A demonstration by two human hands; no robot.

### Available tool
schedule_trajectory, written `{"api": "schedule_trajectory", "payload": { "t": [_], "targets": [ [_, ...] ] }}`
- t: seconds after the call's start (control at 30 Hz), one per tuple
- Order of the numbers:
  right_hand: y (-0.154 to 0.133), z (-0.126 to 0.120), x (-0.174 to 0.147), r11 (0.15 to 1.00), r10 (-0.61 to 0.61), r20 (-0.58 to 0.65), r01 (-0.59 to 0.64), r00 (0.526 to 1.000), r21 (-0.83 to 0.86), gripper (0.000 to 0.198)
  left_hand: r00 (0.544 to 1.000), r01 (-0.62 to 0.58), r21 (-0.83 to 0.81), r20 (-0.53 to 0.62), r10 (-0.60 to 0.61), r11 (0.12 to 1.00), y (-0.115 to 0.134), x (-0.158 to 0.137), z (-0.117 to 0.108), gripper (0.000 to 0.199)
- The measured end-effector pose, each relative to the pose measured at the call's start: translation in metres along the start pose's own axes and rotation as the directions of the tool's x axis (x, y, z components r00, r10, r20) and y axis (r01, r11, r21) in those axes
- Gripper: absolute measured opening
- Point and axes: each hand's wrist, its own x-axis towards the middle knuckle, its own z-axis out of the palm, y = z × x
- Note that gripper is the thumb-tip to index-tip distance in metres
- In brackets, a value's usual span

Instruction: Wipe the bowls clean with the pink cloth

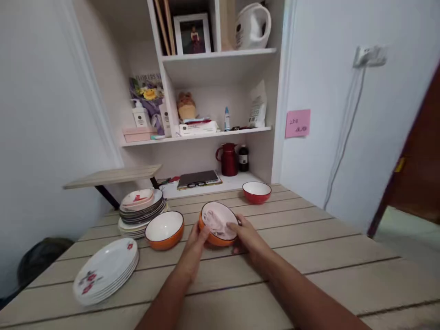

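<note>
Left hand: the left hand (pixel 196 243) holds the near left side of the tilted orange bowl (pixel 217 225). Its fingers (pixel 202 230) are bent around the rim.
Right hand: the right hand (pixel 248 237) holds the right side of the same bowl. Its fingers (pixel 233 225) curl over the rim and touch the pale cloth (pixel 216 223) inside.
Tilted orange bowl: it sits between the two sets of fingers, tipped up so its white inside faces the person. Its bottom edge rests on the counter (pixel 309 256).
Pale cloth: it is crumpled up inside the bowl, just beside the right fingers.
Second orange bowl: the second orange bowl (pixel 164 229) stands flat just left of the left fingers, not touching them.
Red bowl: the red bowl (pixel 256 192) is past the right fingers, further back.
Plates: a flowered plate stack (pixel 105 271) lies well left of the left fingers. A taller plate stack (pixel 141 211) sits behind the second orange bowl.
</note>
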Motion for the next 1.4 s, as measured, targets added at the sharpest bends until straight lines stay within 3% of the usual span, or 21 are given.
{"api": "schedule_trajectory", "payload": {
  "t": [0.2, 0.43, 0.57, 0.63, 0.77, 0.87, 0.97, 1.07, 1.13, 1.23, 1.33, 1.4],
  "targets": [
    [0.003, 0.002, 0.001, 0.999, 0.022, 0.019, -0.021, 1.000, -0.046, 0.040, 0.997, -0.056, -0.021, 0.045, 0.057, 0.998, -0.003, 0.003, -0.001, 0.062],
    [0.009, 0.014, -0.003, 0.994, -0.047, -0.011, 0.045, 0.999, -0.104, 0.058, 0.979, 0.029, -0.122, 0.204, -0.004, 0.992, -0.002, 0.000, 0.000, 0.072],
    [0.010, 0.012, -0.002, 0.967, -0.074, 0.049, 0.084, 0.996, -0.242, 0.069, 0.993, 0.000, -0.132, 0.120, 0.016, 0.991, 0.001, 0.001, -0.002, 0.066],
    [0.012, 0.010, -0.001, 0.911, -0.181, 0.044, 0.185, 0.982, -0.369, 0.073, 0.998, -0.010, -0.166, 0.062, 0.020, 0.986, 0.001, 0.004, -0.004, 0.061],
    [0.019, 0.008, 0.003, 0.655, -0.493, 0.036, 0.399, 0.869, -0.641, 0.082, 1.000, 0.024, -0.216, 0.022, -0.020, 0.976, -0.001, 0.009, -0.009, 0.057],
    [0.022, 0.008, 0.004, 0.481, -0.618, 0.069, 0.446, 0.783, -0.755, 0.086, 0.999, 0.049, -0.212, 0.017, -0.046, 0.976, -0.002, 0.010, -0.010, 0.057],
    [0.018, 0.009, -0.001, 0.319, -0.738, 0.096, 0.471, 0.668, -0.822, 0.084, 0.998, 0.066, -0.210, 0.012, -0.065, 0.975, -0.002, 0.011, -0.010, 0.059],
    [0.011, 0.011, -0.009, 0.217, -0.812, 0.168, 0.555, 0.560, -0.803, 0.067, 0.998, 0.063, -0.205, 0.007, -0.063, 0.977, -0.003, 0.012, -0.010, 0.059],
    [0.008, 0.012, -0.014, 0.223, -0.813, 0.249, 0.677, 0.526, -0.702, 0.050, 0.998, 0.059, -0.204, 0.009, -0.058, 0.977, -0.003, 0.012, -0.011, 0.058],
    [0.008, 0.012, -0.016, 0.353, -0.749, 0.339, 0.776, 0.569, -0.524, 0.038, 0.999, 0.048, -0.194, 0.010, -0.047, 0.980, -0.004, 0.011, -0.010, 0.057],
    [0.010, 0.011, -0.013, 0.450, -0.651, 0.393, 0.747, 0.649, -0.489, 0.061, 1.000, 0.022, -0.149, 0.018, -0.020, 0.989, -0.003, 0.009, -0.009, 0.058],
    [0.011, 0.011, -0.013, 0.448, -0.575, 0.468, 0.737, 0.671, -0.506, 0.078, 0.999, 0.031, -0.124, 0.019, -0.029, 0.992, -0.003, 0.008, -0.008, 0.060]
  ]
}}
